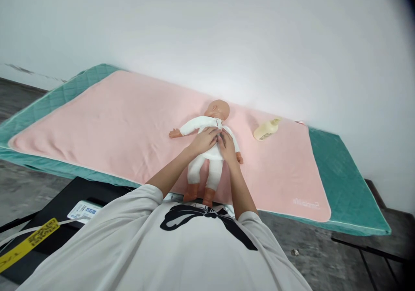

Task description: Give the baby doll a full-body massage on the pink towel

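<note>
Left hand [203,141] and right hand [228,148] close together on a doll [212,154]

The fingers of both hands are loosely bent, tips side by side on the upper torso of the white-clothed doll; whether they pinch the cloth cannot be told. The doll lies on a pink blanket [129,118], head away from the person, feet nearest, arms spread. To its right, a pale yellow bottle [266,130] lies tilted on the blanket. Beneath spreads a green quilted pad [343,178], beside a white wall [207,31].
</note>
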Available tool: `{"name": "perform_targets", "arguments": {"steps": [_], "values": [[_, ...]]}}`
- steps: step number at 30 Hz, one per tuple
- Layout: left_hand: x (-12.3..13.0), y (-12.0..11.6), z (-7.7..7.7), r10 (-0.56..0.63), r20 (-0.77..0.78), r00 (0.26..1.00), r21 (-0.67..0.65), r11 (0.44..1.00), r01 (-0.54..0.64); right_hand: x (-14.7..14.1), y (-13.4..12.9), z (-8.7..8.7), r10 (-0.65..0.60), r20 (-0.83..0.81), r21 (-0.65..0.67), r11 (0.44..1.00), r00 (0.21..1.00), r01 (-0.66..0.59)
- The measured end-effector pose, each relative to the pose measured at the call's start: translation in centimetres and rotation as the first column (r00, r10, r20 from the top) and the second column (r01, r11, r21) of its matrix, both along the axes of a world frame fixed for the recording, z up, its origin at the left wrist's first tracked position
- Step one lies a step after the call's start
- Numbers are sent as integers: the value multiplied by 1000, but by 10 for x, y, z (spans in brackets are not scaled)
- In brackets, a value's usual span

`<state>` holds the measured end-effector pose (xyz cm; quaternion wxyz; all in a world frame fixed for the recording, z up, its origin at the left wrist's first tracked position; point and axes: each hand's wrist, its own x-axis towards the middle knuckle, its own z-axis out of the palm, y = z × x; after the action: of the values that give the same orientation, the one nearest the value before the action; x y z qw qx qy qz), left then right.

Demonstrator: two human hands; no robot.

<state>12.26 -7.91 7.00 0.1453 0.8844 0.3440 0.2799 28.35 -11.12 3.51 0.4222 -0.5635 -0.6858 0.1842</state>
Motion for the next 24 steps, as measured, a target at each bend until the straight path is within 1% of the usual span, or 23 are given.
{"name": "perform_targets", "arguments": {"steps": [3,6,9,12,18,24], "values": [[-11,-16,3,-17,6,1000,39,999,16,-4,-24,7,-57,-8,37,998,998,57],[-19,-32,5,-8,-27,1000,60,998,10,-8,-46,10,-68,29,100,993,997,64],[-24,-44,6,-16,-88,996,56,998,21,-11,-63,6,-63,67,159,986,996,52],[-26,-54,2,-20,-150,988,51,998,28,-13,-74,-3,-74,64,183,981,995,61],[-23,-62,-11,-18,-187,982,48,998,28,-13,-83,-20,-79,40,136,988,996,73],[-18,-62,-11,-14,-216,976,-6,1000,13,-11,-80,-29,-91,9,108,990,996,90]]}}
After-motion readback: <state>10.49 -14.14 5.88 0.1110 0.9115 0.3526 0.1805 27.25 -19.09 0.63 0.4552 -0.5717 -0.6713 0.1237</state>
